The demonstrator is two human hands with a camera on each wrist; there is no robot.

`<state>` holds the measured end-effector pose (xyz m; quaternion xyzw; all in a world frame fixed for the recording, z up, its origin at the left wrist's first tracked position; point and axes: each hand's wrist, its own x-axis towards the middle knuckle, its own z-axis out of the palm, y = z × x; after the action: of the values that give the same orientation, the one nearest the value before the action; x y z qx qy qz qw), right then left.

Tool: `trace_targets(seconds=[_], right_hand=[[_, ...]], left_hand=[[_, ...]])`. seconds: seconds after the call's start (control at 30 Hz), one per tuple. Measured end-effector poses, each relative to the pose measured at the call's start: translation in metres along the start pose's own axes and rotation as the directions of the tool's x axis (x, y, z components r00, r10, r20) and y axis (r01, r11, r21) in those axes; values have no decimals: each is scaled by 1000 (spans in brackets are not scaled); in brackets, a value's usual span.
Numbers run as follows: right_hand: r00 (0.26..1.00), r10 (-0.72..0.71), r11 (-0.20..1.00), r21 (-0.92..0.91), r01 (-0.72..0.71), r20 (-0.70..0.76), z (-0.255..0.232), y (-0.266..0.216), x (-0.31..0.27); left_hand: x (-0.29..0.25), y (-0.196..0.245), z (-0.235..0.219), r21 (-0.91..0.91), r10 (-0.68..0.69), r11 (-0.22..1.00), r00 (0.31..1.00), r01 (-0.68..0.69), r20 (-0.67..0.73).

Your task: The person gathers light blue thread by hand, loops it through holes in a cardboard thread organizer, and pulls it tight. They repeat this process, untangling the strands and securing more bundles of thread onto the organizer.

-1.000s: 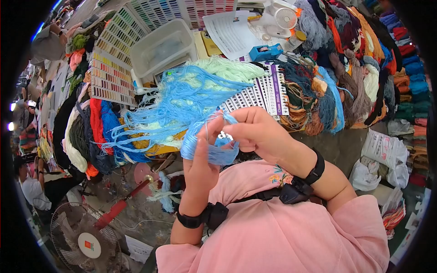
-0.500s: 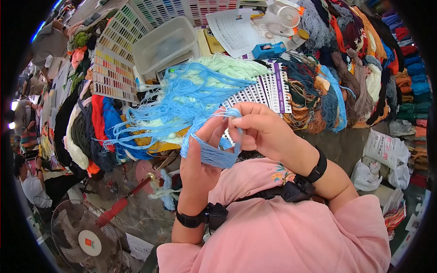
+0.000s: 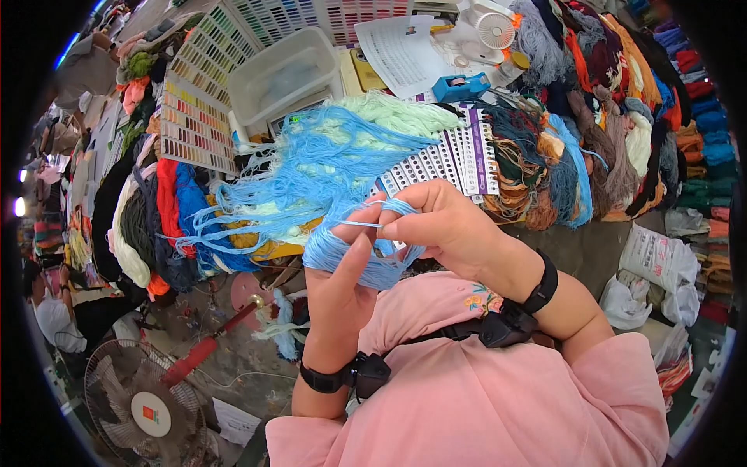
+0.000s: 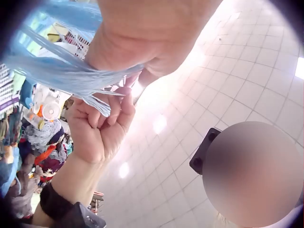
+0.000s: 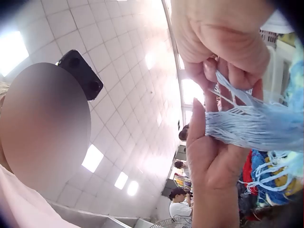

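A skein of light blue thread hangs over the left hand, held between its thumb and fingers. Close beside it, the right hand pinches a few strands between thumb and forefinger, with some thread looped over the forefinger. A thin strand stretches between the fingertips of both hands. In the right wrist view the blue strands fan out from behind the left thumb. Cut-looking thread ends hang by the right fingers in the left wrist view. Behind the hands lies a pile of blue thread.
Pale green thread and punched thread cards lie on the table. A clear plastic box, a colour chart, a tape dispenser and a small fan stand behind. A floor fan is at lower left.
The hands stay close together over the table edge. The right fingers have shifted on the strands, and a thin strand now runs taut to the left fingertips. The held skein has spread wider.
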<state>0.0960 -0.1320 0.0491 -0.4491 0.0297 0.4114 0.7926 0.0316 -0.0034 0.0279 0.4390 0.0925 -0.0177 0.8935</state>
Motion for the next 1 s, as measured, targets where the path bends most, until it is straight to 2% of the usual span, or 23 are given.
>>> trace_targets(seconds=[0.1, 0.2, 0.3, 0.37, 0.4, 0.43, 0.57, 0.67, 0.77, 0.87, 1.0], right_hand=[[997, -33, 999, -31, 35, 65, -5, 3, 3], [991, -29, 977, 211, 0, 132, -12, 3, 7], [991, 77, 982, 163, -94, 105, -14, 4, 6], [997, 37, 991, -132, -29, 60, -2, 0, 3], [999, 12, 960, -278, 0, 42, 3, -1, 2], [996, -56, 942, -327, 76, 71, 2, 4, 6], [1000, 1, 972, -236, -1, 0, 3, -2, 4], [1000, 23, 991, -130, -22, 2, -1, -2, 5], [999, 37, 998, -54, -35, 19, -1, -3, 5], [999, 46, 998, -41, -45, 26, -2, -3, 7], [998, 46, 998, -54, -44, 33, -3, -4, 8]], left_hand=[[2, -1, -7, -94, -64, 994, 998, 62, -19], [4, 0, -8, -186, -67, 980, 998, 68, 11], [6, 6, -4, -195, -77, 977, 994, 91, 76], [8, 4, -3, -140, -91, 984, 987, 109, 130], [8, 5, 1, -117, -86, 988, 990, 99, 109], [7, 7, 6, -94, -81, 992, 993, 89, 88], [9, 9, -2, -143, -113, 982, 989, 126, 97], [9, 9, -3, -347, -114, 929, 992, 128, 60], [6, 1, -5, -99, 17, 995, 1000, -18, -18], [9, -1, -6, -222, -12, 975, 998, -3, -66], [7, 2, -1, -269, -31, 963, 995, 3, -99]])
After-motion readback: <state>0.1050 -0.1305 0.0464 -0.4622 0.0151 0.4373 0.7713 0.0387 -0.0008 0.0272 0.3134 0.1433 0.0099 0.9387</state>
